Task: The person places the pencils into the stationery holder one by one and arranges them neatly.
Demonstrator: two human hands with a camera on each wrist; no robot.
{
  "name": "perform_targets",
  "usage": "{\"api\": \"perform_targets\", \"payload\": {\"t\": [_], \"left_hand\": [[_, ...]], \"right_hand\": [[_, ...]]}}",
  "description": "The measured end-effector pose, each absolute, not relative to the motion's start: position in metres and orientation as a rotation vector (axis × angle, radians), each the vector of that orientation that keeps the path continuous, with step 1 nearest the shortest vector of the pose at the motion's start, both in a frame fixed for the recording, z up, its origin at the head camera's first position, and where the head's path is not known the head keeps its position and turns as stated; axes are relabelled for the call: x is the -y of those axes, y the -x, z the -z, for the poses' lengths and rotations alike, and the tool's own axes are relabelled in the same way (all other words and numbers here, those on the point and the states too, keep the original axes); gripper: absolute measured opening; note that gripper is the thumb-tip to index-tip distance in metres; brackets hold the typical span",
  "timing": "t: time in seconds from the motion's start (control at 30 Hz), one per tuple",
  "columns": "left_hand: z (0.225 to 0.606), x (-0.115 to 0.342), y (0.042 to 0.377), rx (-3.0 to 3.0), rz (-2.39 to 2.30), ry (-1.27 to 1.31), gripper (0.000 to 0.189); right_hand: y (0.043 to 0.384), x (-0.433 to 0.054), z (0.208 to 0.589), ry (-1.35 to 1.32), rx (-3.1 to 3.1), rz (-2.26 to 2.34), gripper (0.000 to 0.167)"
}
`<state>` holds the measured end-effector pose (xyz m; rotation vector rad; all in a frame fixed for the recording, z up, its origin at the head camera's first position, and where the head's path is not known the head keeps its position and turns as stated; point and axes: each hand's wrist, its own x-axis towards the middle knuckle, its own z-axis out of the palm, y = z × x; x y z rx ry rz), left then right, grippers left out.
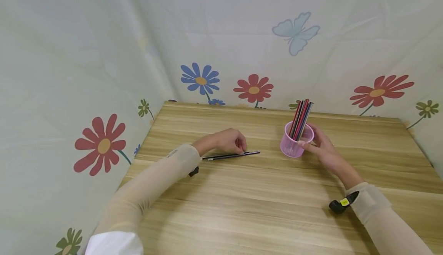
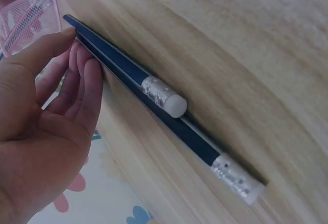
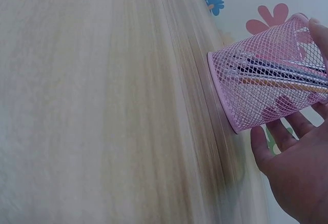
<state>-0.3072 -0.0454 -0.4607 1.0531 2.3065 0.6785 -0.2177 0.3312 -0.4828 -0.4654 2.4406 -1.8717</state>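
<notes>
Two dark pencils with silver ferrules and white erasers lie side by side on the wooden table. The nearer pencil (image 2: 123, 65) overlaps the longer-showing pencil (image 2: 192, 139) in the left wrist view. My left hand (image 1: 231, 141) is over their far ends, thumb and curled fingertips pinching at the pencils. To the right, a pink mesh pen cup (image 1: 290, 149) stands upright on the table, holding several pencils (image 1: 300, 119) in red, black and blue that lean against its rim. My right hand (image 1: 324, 150) grips the cup from its right side, thumb at the near rim and fingers around the back.
The wood-grain table (image 1: 256, 201) runs back to a pale curtain (image 1: 228, 24) printed with flowers and a butterfly. More curtain hangs along the left side. A black wrist camera (image 1: 339, 206) sits under the right sleeve.
</notes>
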Motion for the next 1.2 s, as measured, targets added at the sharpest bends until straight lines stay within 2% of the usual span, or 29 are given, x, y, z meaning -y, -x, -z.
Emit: {"api": "perform_targets", "payload": {"t": [1.2], "left_hand": [[0.463,0.0389,0.3029,-2.362,-0.592,-1.048,0.004]], "right_hand": [[0.2157,-0.3267,0.4802,0.439,-2.407,1.888,0.07]]}}
